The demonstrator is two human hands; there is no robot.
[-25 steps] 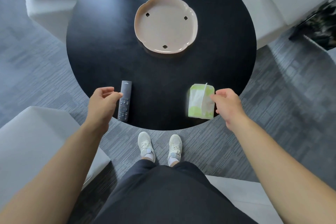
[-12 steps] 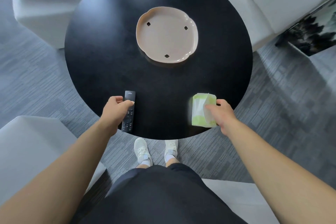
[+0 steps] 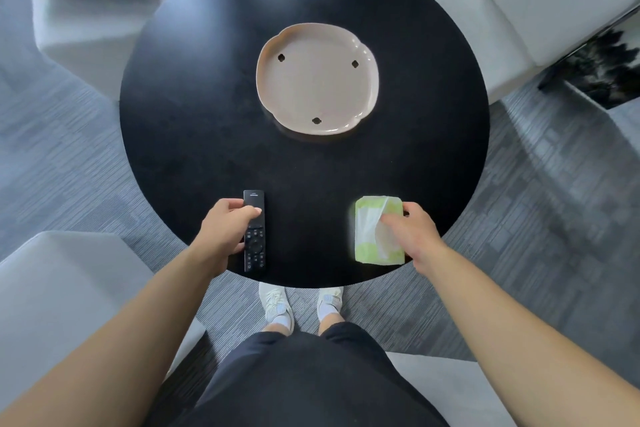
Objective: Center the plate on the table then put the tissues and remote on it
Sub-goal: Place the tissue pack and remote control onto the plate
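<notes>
Plate point(image 3: 317, 80) sits near the middle of the table point(image 3: 194, 97), ready to receive items. Left hand point(image 3: 225, 232) closed around the remote point(image 3: 254, 230), right hand point(image 3: 412, 234) closed on the tissues point(image 3: 372, 229), both at the near edge, apparently not yet lifted

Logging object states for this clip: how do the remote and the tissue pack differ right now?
The remote is black, slim and rigid; the tissue pack is green and white, wider and soft, with a tissue sticking out. The remote lies at the near left under the left hand; the tissue pack lies at the near right under the right hand. Both rest on the black table near its front edge, lengthwise away from the person, neither yet on the plate.
</notes>
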